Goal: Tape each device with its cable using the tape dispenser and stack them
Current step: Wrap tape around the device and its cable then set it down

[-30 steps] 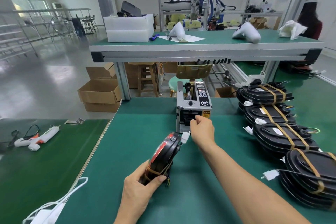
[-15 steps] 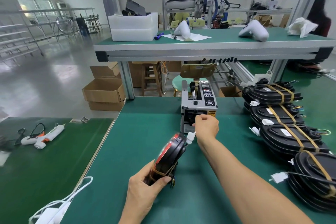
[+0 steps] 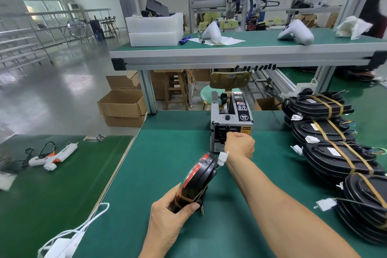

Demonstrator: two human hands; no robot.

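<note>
Little has shifted since before: right hand stays at the tape dispenser mouth at 12 o'clock, fingers curled, tape hidden. Left hand grips the device on edge, center; stacked devices at 3 o'clock are partly cut off.

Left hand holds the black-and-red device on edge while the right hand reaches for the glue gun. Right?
Not quite. The head view shows the right hand at the tape dispenser's outlet, not the glue gun. The left hand does hold the device on edge.
</note>
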